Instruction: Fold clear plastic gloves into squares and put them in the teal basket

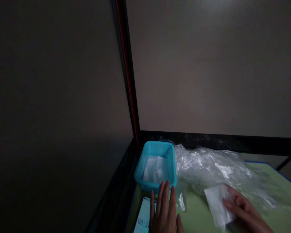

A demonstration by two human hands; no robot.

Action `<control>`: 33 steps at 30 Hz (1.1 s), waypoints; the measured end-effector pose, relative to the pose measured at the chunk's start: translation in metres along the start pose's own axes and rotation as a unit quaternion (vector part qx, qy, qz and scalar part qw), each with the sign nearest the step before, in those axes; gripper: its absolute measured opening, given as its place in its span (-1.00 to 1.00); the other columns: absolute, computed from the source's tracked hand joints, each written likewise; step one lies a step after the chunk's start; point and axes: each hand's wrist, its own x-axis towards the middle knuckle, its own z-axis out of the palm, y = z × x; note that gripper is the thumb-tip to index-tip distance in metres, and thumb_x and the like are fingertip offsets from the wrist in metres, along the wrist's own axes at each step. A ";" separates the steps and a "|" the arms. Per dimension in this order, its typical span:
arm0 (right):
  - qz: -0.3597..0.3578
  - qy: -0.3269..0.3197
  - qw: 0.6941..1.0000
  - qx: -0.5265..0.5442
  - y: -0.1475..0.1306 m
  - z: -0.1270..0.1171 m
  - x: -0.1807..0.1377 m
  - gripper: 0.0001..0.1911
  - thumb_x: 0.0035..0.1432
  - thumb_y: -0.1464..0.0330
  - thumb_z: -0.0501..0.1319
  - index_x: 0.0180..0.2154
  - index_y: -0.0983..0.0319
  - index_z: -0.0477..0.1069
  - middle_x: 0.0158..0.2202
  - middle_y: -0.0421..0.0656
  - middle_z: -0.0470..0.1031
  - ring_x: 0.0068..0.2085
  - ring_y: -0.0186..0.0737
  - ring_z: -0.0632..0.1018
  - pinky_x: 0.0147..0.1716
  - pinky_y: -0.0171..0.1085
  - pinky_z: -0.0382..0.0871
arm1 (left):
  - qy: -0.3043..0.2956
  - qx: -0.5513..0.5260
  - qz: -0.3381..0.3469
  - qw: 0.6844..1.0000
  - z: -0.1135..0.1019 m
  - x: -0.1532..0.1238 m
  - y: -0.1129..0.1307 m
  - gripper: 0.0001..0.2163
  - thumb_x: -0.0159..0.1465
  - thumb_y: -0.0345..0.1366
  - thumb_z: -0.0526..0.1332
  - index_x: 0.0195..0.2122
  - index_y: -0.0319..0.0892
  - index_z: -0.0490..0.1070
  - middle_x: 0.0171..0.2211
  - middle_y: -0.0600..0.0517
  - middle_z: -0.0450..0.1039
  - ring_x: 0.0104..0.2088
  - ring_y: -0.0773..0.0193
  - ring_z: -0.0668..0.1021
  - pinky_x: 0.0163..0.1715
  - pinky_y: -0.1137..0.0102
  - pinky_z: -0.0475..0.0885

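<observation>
Green table [199,216], dim light, plain walls behind. A heap of clear plastic [208,165] lies across the far side, touching the blue tub [145,186] on its right. The tub holds a pale sheet [155,168]. A phone [143,216] showing digits lies just in front of the tub.

Step in hand, as judged: you are working on the white bag [215,200]. It rests flat on the table at the near edge of the heap. It looks thin, limp and frosted; contents cannot be told.

Your right hand [242,210] grips the bag's right edge, fingers curled over it. Your left hand [165,213] lies flat and released, partly over the phone, fingertips at the tub's near wall.

The next move calls for a firm pinch, as the film looks slippery
</observation>
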 end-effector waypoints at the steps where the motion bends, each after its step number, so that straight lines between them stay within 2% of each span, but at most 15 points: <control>1: -0.018 -0.054 0.998 -0.006 -0.019 0.011 0.011 -0.58 -0.36 0.24 0.41 -0.33 0.16 0.48 -0.53 -0.15 0.48 -0.54 -0.19 0.48 -0.57 -0.28 0.36 | -0.006 0.000 -0.003 1.000 -0.001 0.000 0.001 -0.29 -0.01 -0.53 0.03 0.23 -0.13 -0.04 0.16 -0.05 0.17 0.14 0.01 0.24 0.08 0.04 0.14; 3: -0.064 -0.178 0.981 -0.034 -0.056 0.039 0.034 -0.65 -0.27 0.28 0.39 -0.33 0.19 0.47 -0.51 -0.17 0.47 -0.50 -0.25 0.47 -0.53 -0.32 0.34 | -0.017 0.002 -0.008 1.000 -0.004 0.000 0.002 -0.32 -0.02 -0.52 0.03 0.20 -0.14 0.04 0.17 -0.06 0.16 0.14 0.00 0.24 0.08 0.02 0.14; 6: -0.101 -0.356 0.925 -0.089 -0.091 0.096 0.069 -0.75 -0.23 0.33 0.37 -0.39 0.22 0.45 -0.53 -0.24 0.45 -0.52 -0.32 0.43 -0.53 -0.35 0.30 | -0.023 0.005 -0.009 1.000 -0.006 0.001 0.003 -0.34 -0.04 -0.53 0.03 0.17 -0.14 0.10 0.17 -0.06 0.16 0.15 0.00 0.23 0.06 0.01 0.16; 8: -0.111 -0.427 0.892 -0.095 -0.097 0.133 0.088 -0.80 -0.23 0.36 0.35 -0.47 0.26 0.43 -0.56 -0.27 0.43 -0.54 -0.38 0.40 -0.52 -0.37 0.29 | -0.023 0.007 -0.007 1.000 -0.007 0.001 0.003 -0.33 -0.05 -0.53 0.03 0.18 -0.14 0.10 0.17 -0.06 0.16 0.15 0.01 0.23 0.05 0.01 0.18; 9: -0.117 -0.441 0.885 -0.097 -0.097 0.149 0.097 -0.82 -0.24 0.38 0.35 -0.51 0.28 0.41 -0.58 -0.28 0.41 -0.55 -0.40 0.39 -0.52 -0.38 0.27 | -0.022 0.007 -0.006 1.000 -0.007 0.001 0.003 -0.31 -0.05 -0.53 0.03 0.18 -0.14 0.08 0.17 -0.07 0.15 0.15 0.00 0.23 0.05 0.01 0.18; 11: -0.127 -0.429 0.891 -0.079 -0.094 0.170 0.109 -0.82 -0.27 0.39 0.36 -0.58 0.29 0.37 -0.61 -0.29 0.39 -0.57 -0.41 0.37 -0.54 -0.38 0.25 | -0.023 0.003 -0.004 1.000 -0.006 0.001 0.003 -0.29 -0.07 -0.53 0.04 0.20 -0.15 0.05 0.17 -0.08 0.15 0.15 -0.01 0.23 0.04 0.00 0.18; 13: -0.136 -0.409 0.901 -0.055 -0.093 0.177 0.116 -0.80 -0.25 0.38 0.35 -0.54 0.28 0.36 -0.58 -0.29 0.41 -0.55 -0.41 0.39 -0.51 -0.38 0.26 | -0.025 -0.007 -0.004 1.000 -0.003 0.000 0.002 -0.27 -0.09 -0.52 0.05 0.20 -0.15 0.04 0.17 -0.08 0.15 0.14 -0.03 0.24 0.04 0.00 0.19; 17: -0.152 -0.265 0.950 0.061 -0.097 0.163 0.123 -0.74 -0.27 0.35 0.37 -0.47 0.29 0.37 -0.55 -0.26 0.44 -0.56 -0.41 0.40 -0.52 -0.38 0.24 | -0.021 -0.040 -0.012 0.999 -0.004 0.003 0.003 -0.31 -0.09 -0.53 0.07 0.15 -0.14 0.14 0.15 -0.08 0.18 0.13 -0.03 0.25 0.07 0.03 0.18; 19: -0.161 -0.212 0.960 0.089 -0.094 0.153 0.127 -0.72 -0.27 0.33 0.37 -0.46 0.29 0.37 -0.55 -0.26 0.43 -0.57 -0.41 0.38 -0.53 -0.38 0.23 | -0.033 -0.073 -0.022 0.997 -0.012 0.011 0.002 -0.38 -0.04 -0.51 0.08 0.12 -0.12 0.19 0.13 -0.06 0.22 0.12 -0.02 0.28 0.08 0.05 0.18; 22: -0.165 -0.176 0.965 0.098 -0.081 0.143 0.133 -0.70 -0.26 0.31 0.37 -0.44 0.28 0.37 -0.55 -0.26 0.43 -0.55 -0.39 0.39 -0.52 -0.36 0.23 | -0.083 -0.138 -0.073 0.984 -0.035 0.040 -0.005 -0.53 0.07 -0.42 0.09 0.06 -0.15 0.27 0.07 -0.08 0.31 0.09 -0.04 0.32 -0.02 0.11 0.31; 26: -0.166 -0.136 0.969 0.125 -0.061 0.135 0.136 -0.68 -0.26 0.29 0.38 -0.41 0.26 0.36 -0.52 -0.27 0.44 -0.52 -0.38 0.40 -0.47 -0.36 0.26 | -0.114 -0.236 -0.194 0.945 -0.051 0.099 -0.025 -0.67 0.12 -0.40 0.13 -0.05 -0.21 0.33 -0.05 -0.12 0.40 -0.02 0.09 0.43 -0.03 0.21 0.31; 28: -0.165 -0.127 0.969 0.137 -0.057 0.133 0.135 -0.68 -0.25 0.30 0.38 -0.40 0.26 0.37 -0.50 -0.26 0.45 -0.50 -0.38 0.41 -0.45 -0.35 0.28 | -0.128 -0.254 -0.233 0.930 -0.045 0.127 -0.034 -0.81 0.14 -0.48 0.10 -0.22 -0.23 0.39 -0.22 -0.06 0.47 -0.16 0.19 0.50 -0.12 0.31 0.37; 30: -0.165 -0.123 0.968 0.146 -0.055 0.130 0.134 -0.69 -0.25 0.31 0.39 -0.41 0.26 0.38 -0.49 -0.25 0.46 -0.49 -0.37 0.42 -0.43 -0.35 0.29 | -0.139 -0.246 -0.240 0.929 -0.031 0.149 -0.041 -0.81 0.11 -0.52 0.13 -0.24 -0.26 0.39 -0.23 -0.03 0.45 -0.18 0.20 0.49 -0.15 0.34 0.37; 32: -0.168 -0.117 0.967 0.154 -0.057 0.127 0.134 -0.69 -0.26 0.32 0.39 -0.42 0.25 0.38 -0.49 -0.25 0.46 -0.49 -0.37 0.43 -0.43 -0.35 0.29 | -0.161 -0.236 -0.247 0.926 -0.016 0.166 -0.046 -0.89 0.17 -0.47 0.12 -0.30 -0.34 0.41 -0.30 -0.02 0.44 -0.19 0.16 0.49 -0.16 0.32 0.36; 33: -0.170 -0.112 0.966 0.158 -0.058 0.126 0.134 -0.69 -0.27 0.32 0.40 -0.42 0.25 0.38 -0.49 -0.25 0.47 -0.48 -0.37 0.43 -0.42 -0.35 0.29 | -0.170 -0.233 -0.246 0.925 -0.009 0.172 -0.047 -0.85 0.23 -0.40 0.10 -0.27 -0.36 0.41 -0.28 -0.01 0.43 -0.19 0.15 0.48 -0.16 0.30 0.36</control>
